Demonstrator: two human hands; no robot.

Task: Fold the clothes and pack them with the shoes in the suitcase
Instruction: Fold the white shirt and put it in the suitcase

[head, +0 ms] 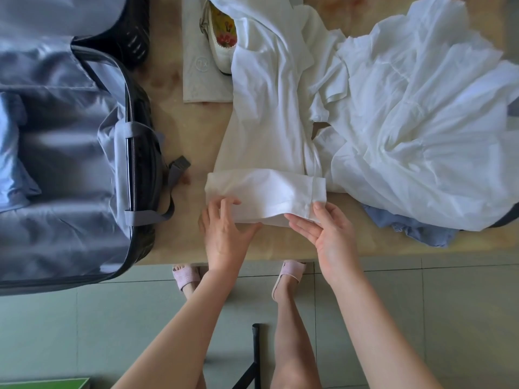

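A long white garment (pixel 266 122) lies on the table, its near end turned over into a fold (pixel 266 192). My left hand (pixel 224 228) grips the left part of that fold, fingers on top and thumb under the edge. My right hand (pixel 325 228) holds the right corner of the fold, thumb on top and fingers beneath. An open suitcase (pixel 70 164) with grey lining lies at the left. A white shoe (pixel 219 37) with a flowered insole sits on a pale bag at the far side, partly hidden by the garment.
A big crumpled white garment (pixel 421 122) covers the right of the table (pixel 182 130), with a blue cloth (pixel 415 228) poking out under it. Grey suitcase straps (pixel 174 175) hang over the table. The table's near edge runs just behind my wrists; tiled floor below.
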